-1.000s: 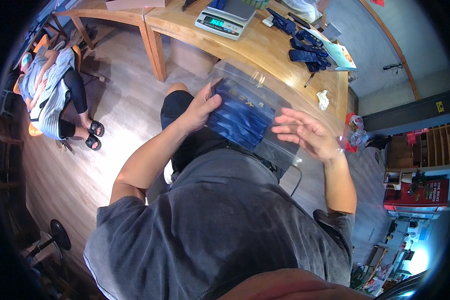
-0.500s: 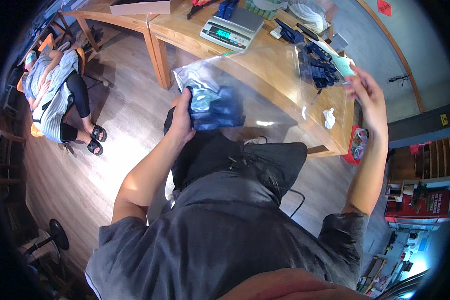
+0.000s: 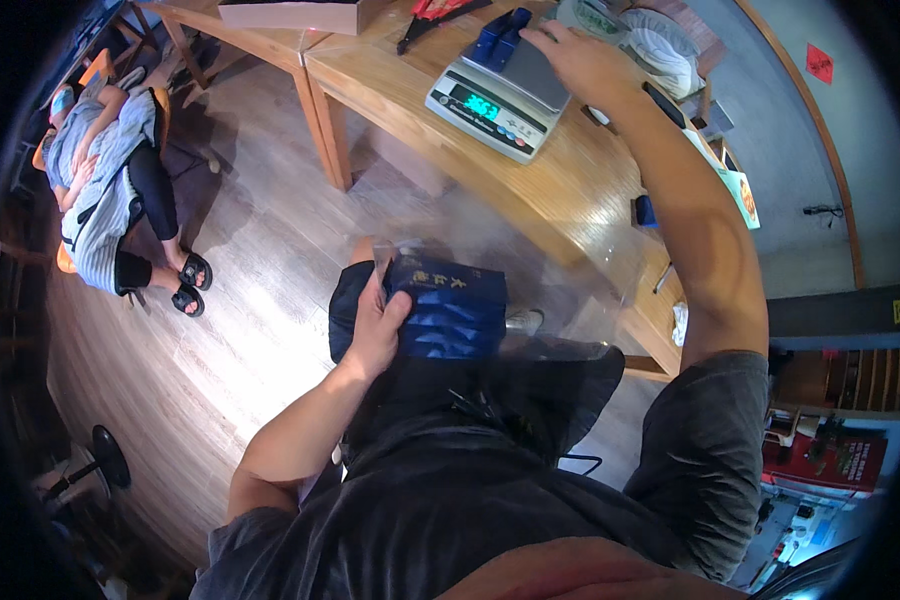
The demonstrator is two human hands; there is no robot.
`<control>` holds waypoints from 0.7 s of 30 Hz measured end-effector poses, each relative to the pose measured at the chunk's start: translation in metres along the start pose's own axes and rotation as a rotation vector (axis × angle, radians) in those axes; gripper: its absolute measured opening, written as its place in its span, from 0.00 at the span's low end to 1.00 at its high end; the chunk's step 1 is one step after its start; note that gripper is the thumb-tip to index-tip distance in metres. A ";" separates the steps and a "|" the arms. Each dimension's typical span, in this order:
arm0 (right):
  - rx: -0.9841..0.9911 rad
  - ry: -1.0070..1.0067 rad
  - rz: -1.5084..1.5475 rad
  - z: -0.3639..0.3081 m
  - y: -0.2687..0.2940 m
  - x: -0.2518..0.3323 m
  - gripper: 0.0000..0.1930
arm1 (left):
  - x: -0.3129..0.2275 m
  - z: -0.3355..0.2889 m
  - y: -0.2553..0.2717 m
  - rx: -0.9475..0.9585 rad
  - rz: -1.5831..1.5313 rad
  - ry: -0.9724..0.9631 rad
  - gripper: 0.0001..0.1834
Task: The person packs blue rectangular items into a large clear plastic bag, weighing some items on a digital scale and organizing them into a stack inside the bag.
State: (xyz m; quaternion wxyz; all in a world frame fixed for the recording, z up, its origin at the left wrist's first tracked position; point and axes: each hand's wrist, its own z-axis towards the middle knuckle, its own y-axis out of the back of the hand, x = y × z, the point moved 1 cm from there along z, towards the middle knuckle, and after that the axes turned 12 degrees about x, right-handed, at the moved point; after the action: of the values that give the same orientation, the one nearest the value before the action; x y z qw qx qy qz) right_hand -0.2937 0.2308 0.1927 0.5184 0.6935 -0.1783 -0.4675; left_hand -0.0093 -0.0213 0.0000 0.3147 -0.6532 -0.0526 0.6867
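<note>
My left hand (image 3: 378,328) grips a clear plastic bag (image 3: 580,345) by its closed end, thumb on top. Inside that end is a stack of dark blue packets (image 3: 452,310) with gold markings, lying over my lap. The bag's loose part spreads to the right. My right hand (image 3: 582,62) reaches over the table with its fingers stretched out above the pan of a digital scale (image 3: 500,105). Just left of those fingertips, more blue packets (image 3: 498,40) rest on the pan; the hand holds none of them. The scale's display is lit green.
A wooden table (image 3: 410,105) spans the top, with red-and-black pliers-like tool (image 3: 435,18), a white plastic bag (image 3: 662,55) and a green card (image 3: 738,197). A person (image 3: 110,170) sits on a chair at the left. A black fan (image 3: 110,458) stands lower left.
My right hand has left the bag's right edge and moved up and left to the scale. My left hand has lowered with the bagged packets.
</note>
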 end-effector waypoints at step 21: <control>-0.092 0.277 -0.185 0.035 -0.008 0.010 0.10 | 0.001 0.000 0.003 0.004 -0.068 0.005 0.40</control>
State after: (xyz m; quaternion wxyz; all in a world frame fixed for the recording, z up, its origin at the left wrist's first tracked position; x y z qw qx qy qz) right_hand -0.3196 0.2071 0.1797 0.5239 0.7403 -0.0191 -0.4209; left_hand -0.0104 -0.0230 -0.0022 0.3392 -0.6523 -0.0728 0.6739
